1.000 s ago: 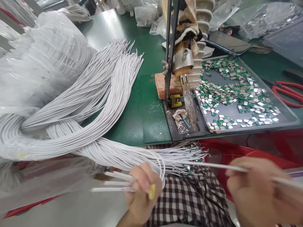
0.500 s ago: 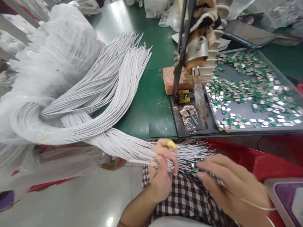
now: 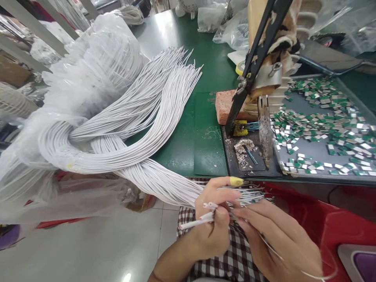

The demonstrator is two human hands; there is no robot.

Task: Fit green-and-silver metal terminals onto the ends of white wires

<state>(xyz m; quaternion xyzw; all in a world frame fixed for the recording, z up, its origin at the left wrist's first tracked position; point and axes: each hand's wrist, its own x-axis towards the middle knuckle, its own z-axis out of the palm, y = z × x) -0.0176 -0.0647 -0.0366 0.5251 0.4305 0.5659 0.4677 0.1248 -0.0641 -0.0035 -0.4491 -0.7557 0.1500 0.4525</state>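
Observation:
My left hand (image 3: pixel 216 219) is closed round white tubes (image 3: pixel 195 222) whose ends stick out by the thumb, at the bundle of white wires (image 3: pixel 164 184) over my lap. Beyond its fingers the wire ends (image 3: pixel 252 196) fan out, some with small green pieces. My right hand (image 3: pixel 279 239) meets the left one, fingers pressed together near the wire ends; what they pinch is hidden. One thin white wire runs along this palm. A yellow wrap covers a left fingertip.
On the green table (image 3: pixel 182 145) lie a looped wire bundle (image 3: pixel 141 152), a brick (image 3: pixel 226 105), a soldering tool on a stand (image 3: pixel 265 129) and a tray (image 3: pixel 293 172) of green-and-silver pieces. Plastic bags (image 3: pixel 100 58) lie at the left and back.
The view has shifted, so the table things appear further right. My right hand has come in to meet the left, and its fingers have closed. The white tubes now stick out more clearly.

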